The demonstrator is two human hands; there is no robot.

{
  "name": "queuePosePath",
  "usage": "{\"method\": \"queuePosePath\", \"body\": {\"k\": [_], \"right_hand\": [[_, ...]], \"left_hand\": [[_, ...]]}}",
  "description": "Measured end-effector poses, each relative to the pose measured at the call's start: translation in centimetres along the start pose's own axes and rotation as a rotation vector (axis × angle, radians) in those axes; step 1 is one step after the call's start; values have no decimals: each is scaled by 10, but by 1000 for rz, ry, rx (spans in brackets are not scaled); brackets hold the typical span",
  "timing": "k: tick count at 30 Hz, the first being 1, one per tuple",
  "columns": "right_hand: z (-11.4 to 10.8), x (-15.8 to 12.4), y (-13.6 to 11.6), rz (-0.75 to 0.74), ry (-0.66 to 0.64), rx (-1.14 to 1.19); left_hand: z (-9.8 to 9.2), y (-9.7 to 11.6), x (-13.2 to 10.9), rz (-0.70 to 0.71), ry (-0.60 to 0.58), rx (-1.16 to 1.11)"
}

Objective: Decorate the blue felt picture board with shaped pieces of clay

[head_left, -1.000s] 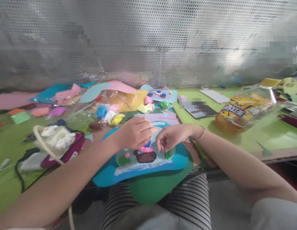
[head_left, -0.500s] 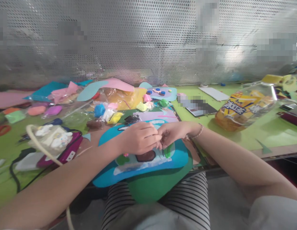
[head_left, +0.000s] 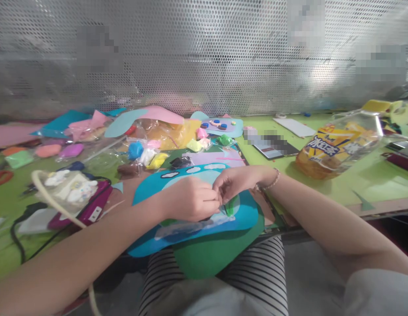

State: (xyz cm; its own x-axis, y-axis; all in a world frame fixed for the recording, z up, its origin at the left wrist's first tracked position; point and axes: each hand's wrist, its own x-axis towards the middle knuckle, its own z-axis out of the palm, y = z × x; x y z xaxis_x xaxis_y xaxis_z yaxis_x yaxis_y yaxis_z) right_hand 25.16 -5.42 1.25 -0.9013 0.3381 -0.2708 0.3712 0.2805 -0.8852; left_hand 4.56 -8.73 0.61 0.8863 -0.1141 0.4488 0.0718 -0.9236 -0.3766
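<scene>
As the curled left hand (head_left: 199, 202) now sits lower, baring a black-outlined white cloud shape (head_left: 193, 170), its fingers meet the half-closed right hand (head_left: 233, 183) above the rounded blue paper picture (head_left: 246, 217) overhanging the green bench (head_left: 332, 193), suggesting fingertip work; whether they hold anything cannot be told.

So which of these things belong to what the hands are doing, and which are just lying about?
Seemingly in use:
- blue picture sheet, under both hands
- green sheet beneath it
- probably the bagged colored lumps, such as the yellow one

Seemingly just lying about:
- bottle
- flat white piece
- magenta block
</scene>
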Motion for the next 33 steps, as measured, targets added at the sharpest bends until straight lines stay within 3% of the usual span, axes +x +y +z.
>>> {"method": "queuePosePath", "body": {"k": [7, 33], "right_hand": [[2, 0, -3, 20, -4, 2], [1, 0, -4, 49, -18, -86]], "left_hand": [[5, 10, -1, -21, -123, -64], [9, 11, -1, -46, -203, -88]]}}
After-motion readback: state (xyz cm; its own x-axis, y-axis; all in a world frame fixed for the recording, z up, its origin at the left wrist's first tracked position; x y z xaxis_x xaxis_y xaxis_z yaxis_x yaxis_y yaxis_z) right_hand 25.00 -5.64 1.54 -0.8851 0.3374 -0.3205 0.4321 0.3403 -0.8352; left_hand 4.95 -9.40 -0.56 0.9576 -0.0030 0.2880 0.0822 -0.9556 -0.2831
